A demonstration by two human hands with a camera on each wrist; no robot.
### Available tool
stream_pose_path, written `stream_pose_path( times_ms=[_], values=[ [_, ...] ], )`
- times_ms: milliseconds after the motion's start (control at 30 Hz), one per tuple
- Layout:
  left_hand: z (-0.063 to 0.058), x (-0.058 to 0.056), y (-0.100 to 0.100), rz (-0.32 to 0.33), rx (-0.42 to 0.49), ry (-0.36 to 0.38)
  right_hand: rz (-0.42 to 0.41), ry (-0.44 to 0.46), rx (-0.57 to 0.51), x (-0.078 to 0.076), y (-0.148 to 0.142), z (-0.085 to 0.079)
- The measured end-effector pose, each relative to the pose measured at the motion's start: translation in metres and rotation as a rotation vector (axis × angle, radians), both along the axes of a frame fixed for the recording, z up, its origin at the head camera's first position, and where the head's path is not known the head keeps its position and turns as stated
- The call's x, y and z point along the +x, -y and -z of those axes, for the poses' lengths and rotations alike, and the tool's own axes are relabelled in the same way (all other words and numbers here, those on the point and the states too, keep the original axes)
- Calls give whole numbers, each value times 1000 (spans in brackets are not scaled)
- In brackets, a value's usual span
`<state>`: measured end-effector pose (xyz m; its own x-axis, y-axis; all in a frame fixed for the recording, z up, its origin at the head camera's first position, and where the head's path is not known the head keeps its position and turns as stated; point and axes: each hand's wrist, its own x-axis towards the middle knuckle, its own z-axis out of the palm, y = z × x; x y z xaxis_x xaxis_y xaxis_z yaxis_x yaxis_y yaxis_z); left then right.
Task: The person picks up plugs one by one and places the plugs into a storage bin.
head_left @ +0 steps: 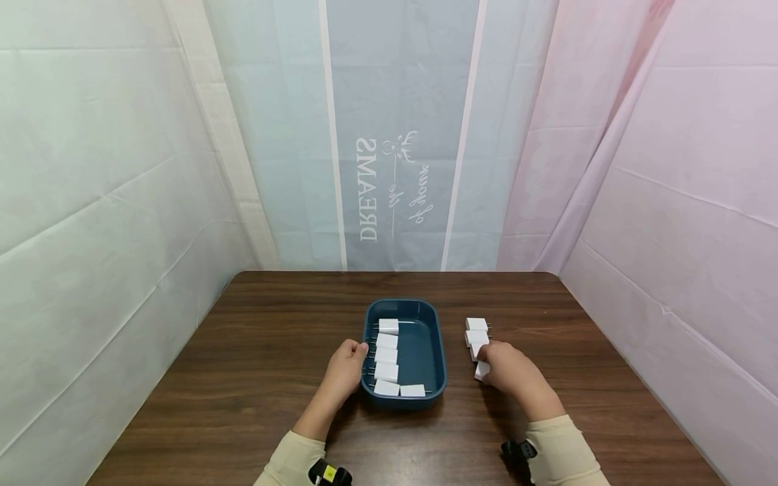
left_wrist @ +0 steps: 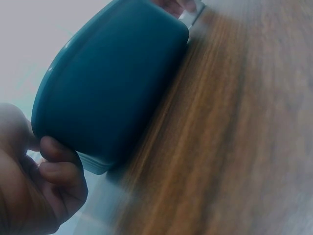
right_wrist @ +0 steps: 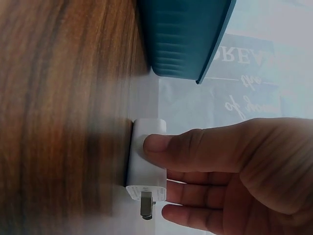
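A deep blue tray (head_left: 433,347) stands on the table with several white charger plugs (head_left: 386,355) inside, most in a column along its left wall and one (head_left: 412,391) lying at the near end. My left hand (head_left: 343,370) pinches the tray's left rim between thumb and curled fingers, seen close up at the tray (left_wrist: 112,78) in the left wrist view. To the right of the tray, my right hand (head_left: 515,372) pinches a white charger plug (right_wrist: 146,164), thumb on one face and fingers behind. Its metal prongs point towards the bottom of the right wrist view.
Several more white charger plugs (head_left: 477,325) lie in a short column right of the tray, just beyond my right hand. The brown wooden table (head_left: 273,324) is bounded by a printed cloth (head_left: 401,135) at the back and pale cloth walls (head_left: 109,202) at both sides.
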<state>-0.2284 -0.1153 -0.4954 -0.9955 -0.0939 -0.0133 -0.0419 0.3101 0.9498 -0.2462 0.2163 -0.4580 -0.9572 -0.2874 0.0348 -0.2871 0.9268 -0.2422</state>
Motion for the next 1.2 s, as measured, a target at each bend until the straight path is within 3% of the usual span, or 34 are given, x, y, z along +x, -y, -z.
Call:
stream_pose_path(
  times_ms=[467,1200],
  values=[
    [0,1,-1,1,-1,-7,7,24,-5,1,2,-4],
    [0,1,2,6,-4,3,-85,-78,17,16,14,-31]
  ],
)
